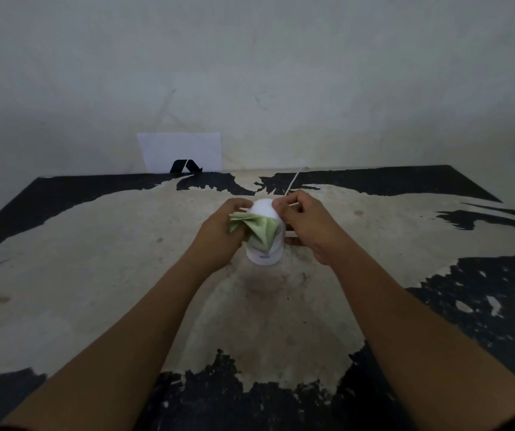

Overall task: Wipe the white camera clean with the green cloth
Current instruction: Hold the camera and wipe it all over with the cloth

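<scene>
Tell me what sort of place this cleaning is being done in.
Probably a bare indoor room, maybe a storeroom or workshop. The table has black coating badly peeled to pale patches, the wall behind is plain and scuffed, and only a white sheet leans against it.

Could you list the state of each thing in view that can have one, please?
white camera: upright on the table, steadied between both hands, partly covered by the cloth.
green cloth: crumpled, pressed against the camera's front.
left hand: closed on the cloth.
right hand: gripping the camera's side.
white cable: trailing from behind the camera towards the wall.
white sheet: leaning against the wall.
table: black coating largely worn off.
</scene>
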`<action>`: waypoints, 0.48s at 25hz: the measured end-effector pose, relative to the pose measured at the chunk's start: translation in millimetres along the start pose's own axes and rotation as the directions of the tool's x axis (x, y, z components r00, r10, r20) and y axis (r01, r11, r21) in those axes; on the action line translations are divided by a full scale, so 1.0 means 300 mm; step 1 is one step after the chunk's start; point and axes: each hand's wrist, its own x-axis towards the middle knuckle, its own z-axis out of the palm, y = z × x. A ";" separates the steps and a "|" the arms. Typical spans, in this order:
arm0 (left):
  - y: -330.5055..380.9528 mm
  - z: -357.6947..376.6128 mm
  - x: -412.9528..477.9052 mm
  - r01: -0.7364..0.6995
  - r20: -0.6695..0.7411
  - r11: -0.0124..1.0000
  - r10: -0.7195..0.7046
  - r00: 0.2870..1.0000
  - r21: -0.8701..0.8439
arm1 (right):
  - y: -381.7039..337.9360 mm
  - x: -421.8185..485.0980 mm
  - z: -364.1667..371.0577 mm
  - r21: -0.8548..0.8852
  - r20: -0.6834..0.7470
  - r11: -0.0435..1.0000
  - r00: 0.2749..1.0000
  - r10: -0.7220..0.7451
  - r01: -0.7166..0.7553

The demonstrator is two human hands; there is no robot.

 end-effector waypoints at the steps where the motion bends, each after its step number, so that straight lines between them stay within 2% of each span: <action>1: 0.010 0.011 0.000 0.009 -0.022 1.000 -0.010 1.000 -0.022 | 0.000 0.001 0.002 0.006 -0.002 1.000 1.000 0.004 -0.004; 6: 0.054 0.090 -0.022 0.029 -0.134 0.996 -0.040 0.990 -0.085 | -0.002 -0.011 -0.002 -0.010 -0.009 1.000 1.000 -0.029 0.029; 12: 0.032 0.042 -0.043 -0.029 -0.098 0.999 0.027 0.995 -0.017 | 0.002 -0.004 -0.003 -0.044 -0.013 0.999 1.000 -0.024 0.023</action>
